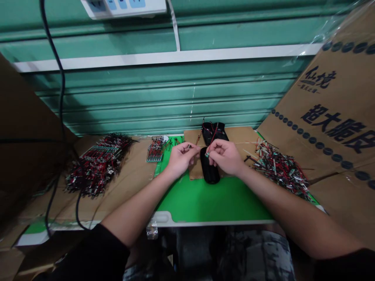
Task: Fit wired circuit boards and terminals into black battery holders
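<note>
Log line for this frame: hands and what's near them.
left hand: pinching small wire end | right hand: holding small wired part | between: black oblong case | on: green mat

- The right hand (225, 157) is covering most of a tiny wired part (207, 155), and the part is too small to make out.
- The left hand (181, 158) is hiding whatever its fingers are pinching.
- The hands are blocking part of a black case (210, 168).
- The picture's top edge is cutting off a power strip (123, 8).
</note>
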### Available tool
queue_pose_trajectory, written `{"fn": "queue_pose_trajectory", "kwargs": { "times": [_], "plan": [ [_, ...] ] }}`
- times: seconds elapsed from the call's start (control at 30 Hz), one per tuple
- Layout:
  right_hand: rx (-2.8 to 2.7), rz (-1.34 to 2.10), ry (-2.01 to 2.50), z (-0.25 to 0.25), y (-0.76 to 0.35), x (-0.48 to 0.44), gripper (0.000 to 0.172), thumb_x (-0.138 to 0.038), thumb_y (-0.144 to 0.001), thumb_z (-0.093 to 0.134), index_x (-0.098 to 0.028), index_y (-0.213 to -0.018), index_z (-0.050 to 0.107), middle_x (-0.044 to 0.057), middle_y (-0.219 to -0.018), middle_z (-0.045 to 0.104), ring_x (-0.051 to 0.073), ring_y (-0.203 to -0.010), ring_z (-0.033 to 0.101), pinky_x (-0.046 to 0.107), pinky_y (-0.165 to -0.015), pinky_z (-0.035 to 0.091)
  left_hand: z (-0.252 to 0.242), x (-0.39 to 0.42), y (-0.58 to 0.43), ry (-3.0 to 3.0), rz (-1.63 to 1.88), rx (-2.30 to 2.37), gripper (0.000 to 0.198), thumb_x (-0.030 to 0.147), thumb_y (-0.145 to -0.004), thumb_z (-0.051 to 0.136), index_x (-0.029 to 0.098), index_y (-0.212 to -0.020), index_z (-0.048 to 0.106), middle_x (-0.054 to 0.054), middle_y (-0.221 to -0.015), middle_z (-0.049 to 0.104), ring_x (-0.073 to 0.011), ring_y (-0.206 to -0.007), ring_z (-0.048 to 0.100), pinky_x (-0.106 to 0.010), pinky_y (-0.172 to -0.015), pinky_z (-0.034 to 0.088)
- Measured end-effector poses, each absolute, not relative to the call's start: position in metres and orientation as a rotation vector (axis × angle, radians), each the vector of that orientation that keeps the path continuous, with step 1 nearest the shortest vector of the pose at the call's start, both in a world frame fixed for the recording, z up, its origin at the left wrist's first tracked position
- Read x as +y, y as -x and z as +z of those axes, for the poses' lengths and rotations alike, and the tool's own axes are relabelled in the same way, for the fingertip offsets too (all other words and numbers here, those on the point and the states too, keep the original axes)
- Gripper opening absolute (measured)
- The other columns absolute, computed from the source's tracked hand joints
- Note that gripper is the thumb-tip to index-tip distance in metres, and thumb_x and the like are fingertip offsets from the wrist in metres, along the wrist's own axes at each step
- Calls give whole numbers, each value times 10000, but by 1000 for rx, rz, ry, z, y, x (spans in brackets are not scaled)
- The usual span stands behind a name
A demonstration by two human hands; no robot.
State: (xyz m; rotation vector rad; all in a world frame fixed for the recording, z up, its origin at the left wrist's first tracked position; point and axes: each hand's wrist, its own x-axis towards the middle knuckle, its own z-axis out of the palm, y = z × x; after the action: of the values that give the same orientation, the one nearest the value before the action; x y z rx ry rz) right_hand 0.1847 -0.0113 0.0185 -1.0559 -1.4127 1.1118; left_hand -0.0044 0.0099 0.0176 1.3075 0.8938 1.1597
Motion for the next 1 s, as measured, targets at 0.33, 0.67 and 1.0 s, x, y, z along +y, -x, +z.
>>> {"fn": "queue_pose_trajectory", "kwargs": {
  "times": [0.33,0.67,1.0],
  "plan": [
    [-1527,1173,1011,23,-186,-16,65,-227,-709,677,-209,-729,618,-28,-526,640,124,-435,609,201,-423,459,17,7,5,-1325,1165,865,361,494,-732,914,166,-820,791,-26,-654,711,-124,-526,583,-262,-522,477],
    [-1605,1252,1041,23,-188,-18,62,-227,-715,695,-195,-731,645,-2,-526,686,139,-420,631,212,-420,518,16,8,4,-1319,1148,903,396,515,-687,957,165,-792,804,-40,-664,728,-125,-548,589,-255,-514,470],
    [-1332,1126,930,29,-190,-10,170,-262,-734,807,-189,-745,653,37,-611,734,190,-520,735,272,-515,633,19,6,2,-1206,1093,794,520,566,-713,940,177,-880,639,3,-661,710,-110,-444,572,-229,-414,460]
  ]
}}
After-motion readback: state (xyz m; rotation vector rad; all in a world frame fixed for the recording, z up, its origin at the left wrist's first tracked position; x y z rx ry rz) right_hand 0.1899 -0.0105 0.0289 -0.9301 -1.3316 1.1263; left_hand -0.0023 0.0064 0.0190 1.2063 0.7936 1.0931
